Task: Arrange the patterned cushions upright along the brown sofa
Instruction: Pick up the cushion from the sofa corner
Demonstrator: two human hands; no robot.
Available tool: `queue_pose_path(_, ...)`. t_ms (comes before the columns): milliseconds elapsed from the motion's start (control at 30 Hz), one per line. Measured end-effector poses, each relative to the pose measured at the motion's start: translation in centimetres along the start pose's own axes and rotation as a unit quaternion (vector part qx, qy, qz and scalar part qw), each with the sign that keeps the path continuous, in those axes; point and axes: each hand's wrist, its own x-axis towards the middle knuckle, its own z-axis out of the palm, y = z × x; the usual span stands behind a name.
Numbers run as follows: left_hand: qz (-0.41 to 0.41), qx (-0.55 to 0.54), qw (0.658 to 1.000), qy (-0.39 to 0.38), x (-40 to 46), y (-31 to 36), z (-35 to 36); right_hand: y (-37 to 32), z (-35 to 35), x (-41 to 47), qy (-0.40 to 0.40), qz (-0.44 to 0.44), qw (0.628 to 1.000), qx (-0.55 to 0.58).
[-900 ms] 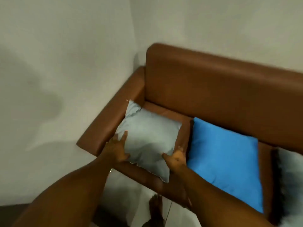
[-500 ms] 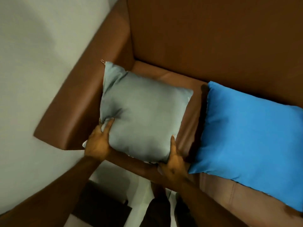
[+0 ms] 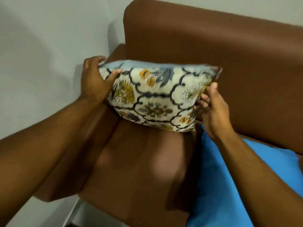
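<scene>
The patterned cushion [image 3: 155, 97] is being stood upright at the corner end of the brown sofa [image 3: 213, 51], pinched at its side edges by the left hand [image 3: 95, 81] and right hand [image 3: 213, 108], and is probably needing to be leaned against the backrest next.

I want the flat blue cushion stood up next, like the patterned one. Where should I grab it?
Probably by its two side edges, reaching from the sofa's front. The flat blue cushion lies on the brown sofa seat, and the patterned cushion is held just so by the left hand and right hand.
</scene>
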Motion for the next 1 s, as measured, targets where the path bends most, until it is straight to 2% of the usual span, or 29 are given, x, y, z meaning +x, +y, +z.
queue_pose_path(67, -0.139, -0.151, 0.978, 0.035, 1.9, 0.7, 3.1, 2.2, -0.9, 3.0, -0.012, -0.017, 0.978, -0.207)
queue_pose_path(100, -0.179, -0.228, 0.956, 0.038, 1.9, 1.3, 4.3, 3.7, -1.7, 4.1, -0.016, -0.035, 0.945, -0.324)
queue_pose_path(133, -0.189, -0.285, 0.939, 0.023, 1.4, 1.8, 5.1, 5.2, -2.5, 4.7, -0.022, -0.048, 0.914, -0.403)
queue_pose_path(167, -0.181, -0.307, 0.934, -0.01, 0.4, 2.2, 5.8, 6.5, -3.3, 4.9, -0.029, -0.053, 0.897, -0.438)
queue_pose_path(267, -0.08, -0.282, 0.942, -0.165, -2.7, 0.7, 6.4, 8.7, -4.5, 4.2, -0.054, -0.024, 0.92, -0.387)
queue_pose_path(333, -0.017, -0.241, 0.951, -0.194, -2.6, -0.9, 5.6, 9.3, -4.5, 3.3, -0.03, -0.027, 0.935, -0.352)
queue_pose_path(500, 0.018, -0.161, 0.977, -0.142, -0.2, -0.6, 4.9, 9.2, -3.8, 2.8, 0.047, -0.057, 0.945, -0.318)
queue_pose_path(633, -0.049, -0.058, 0.975, -0.209, -3.4, -3.1, 8.4, 11.1, -4.5, 3.8, 0.028, -0.045, 0.922, -0.384)
queue_pose_path(700, -0.077, 0.011, 0.984, -0.161, -6.1, -2.9, 10.6, 11.6, -5.0, 3.9, 0.027, -0.054, 0.924, -0.379)
queue_pose_path(767, -0.118, 0.005, 0.99, -0.073, -8.8, -1.2, 12.1, 11.4, -5.9, 3.8, 0.018, -0.073, 0.917, -0.391)
queue_pose_path(833, -0.162, -0.009, 0.987, -0.01, -11.9, 0.6, 13.6, 11.0, -8.4, 2.7, 0.023, -0.09, 0.891, -0.445)
queue_pose_path(900, -0.217, -0.027, 0.976, -0.016, -16.2, 2.7, 15.0, 10.0, -12.6, -0.6, 0.071, -0.107, 0.835, -0.535)
queue_pose_path(967, -0.262, -0.06, 0.957, -0.105, -22.1, 6.7, 16.1, 8.6, -17.9, -5.2, 0.158, -0.105, 0.786, -0.588)
queue_pose_path(1000, -0.257, -0.082, 0.949, -0.165, -25.4, 9.2, 16.5, 8.0, -20.5, -7.7, 0.203, -0.101, 0.768, -0.599)
